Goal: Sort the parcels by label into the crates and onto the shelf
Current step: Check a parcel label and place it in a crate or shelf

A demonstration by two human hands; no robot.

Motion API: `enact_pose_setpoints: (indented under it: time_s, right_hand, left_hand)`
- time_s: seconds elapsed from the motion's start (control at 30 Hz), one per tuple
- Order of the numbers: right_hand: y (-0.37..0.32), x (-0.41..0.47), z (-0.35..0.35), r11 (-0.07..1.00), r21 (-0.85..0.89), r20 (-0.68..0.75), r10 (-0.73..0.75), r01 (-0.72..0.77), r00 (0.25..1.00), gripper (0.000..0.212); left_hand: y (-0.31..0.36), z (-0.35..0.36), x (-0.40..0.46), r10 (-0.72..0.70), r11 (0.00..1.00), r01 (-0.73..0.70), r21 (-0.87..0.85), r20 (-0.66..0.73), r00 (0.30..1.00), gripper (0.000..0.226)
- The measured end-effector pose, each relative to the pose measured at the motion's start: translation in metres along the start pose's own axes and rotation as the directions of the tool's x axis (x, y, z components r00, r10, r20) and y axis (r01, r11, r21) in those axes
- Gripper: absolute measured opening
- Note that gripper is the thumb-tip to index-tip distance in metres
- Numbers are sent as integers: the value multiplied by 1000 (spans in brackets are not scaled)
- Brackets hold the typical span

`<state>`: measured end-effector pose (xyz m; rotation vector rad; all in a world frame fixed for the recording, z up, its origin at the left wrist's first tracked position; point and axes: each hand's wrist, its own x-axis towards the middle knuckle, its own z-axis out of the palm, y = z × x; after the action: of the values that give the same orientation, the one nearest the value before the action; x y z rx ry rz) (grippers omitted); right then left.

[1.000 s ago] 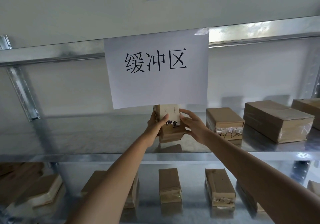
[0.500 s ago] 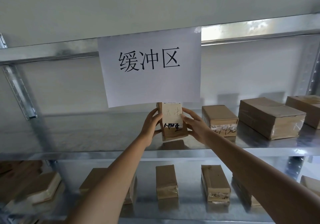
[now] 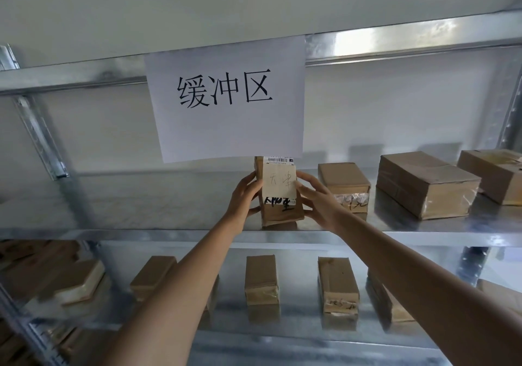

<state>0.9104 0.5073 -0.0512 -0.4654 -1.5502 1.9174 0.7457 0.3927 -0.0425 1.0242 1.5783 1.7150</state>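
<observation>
Both hands on one small brown parcel [image 3: 279, 193], upright on the middle shelf [image 3: 127, 218], near its front edge, about mid-width. Left hand [image 3: 244, 196] grips the parcel's left side, thumb low by its front face, fingers [image 3: 255, 177] curled round the upper left edge. Right hand [image 3: 317, 199] grips the right side, fingers curled at the label edge, thumb low near the bottom right corner. White label [image 3: 279, 180] with handwriting on the parcel's front face, barcode strip at top, black marker below. Parcel top just under the hanging paper sign [image 3: 228, 100] with three printed characters, taped to the upper shelf beam [image 3: 395, 45]. To the right on the same shelf: taped box [image 3: 343, 180] just beside the right hand, larger box [image 3: 426, 183], another box [image 3: 494, 173] at the right edge. Lower shelf [image 3: 296, 346]: a row of brown parcels, partly behind the forearms.
</observation>
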Motion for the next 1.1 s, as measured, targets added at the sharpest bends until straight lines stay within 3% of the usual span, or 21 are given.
enact_pose_setpoints:
  time_s: [0.2,0.4,0.6,0.7,0.83,1.0,1.1]
  right_hand:
    - [-7,-19,-6,999,-31,-23,18,-18,1000,36]
    - [-9,-47,-7,999,-47,-79,-21,18,997,36]
    - [-9,-79,-7,998,-57,-150,-45,37,988,39]
    - [-11,-100,-6,995,-84,-219,-78,61,973,38]
    - [-15,-132,-9,989,-121,-326,-117,81,938,38]
    - [-25,-180,-18,983,-162,-445,-155,91,882,37]
    - [-35,-209,-26,979,-178,-511,-176,97,842,31]
  left_hand:
    - [3,15,-16,3,1000,-3,-3,-21,1000,52]
    - [7,22,-28,30,999,-32,27,90,996,65]
    - [7,29,-40,44,999,-44,-4,182,982,51]
    - [8,37,-47,57,998,-56,-10,266,962,50]
    - [9,55,-57,86,996,-88,-13,373,924,68]
    - [11,90,-76,100,995,-80,-63,492,865,55]
    - [16,116,-87,124,992,-99,-75,544,830,66]
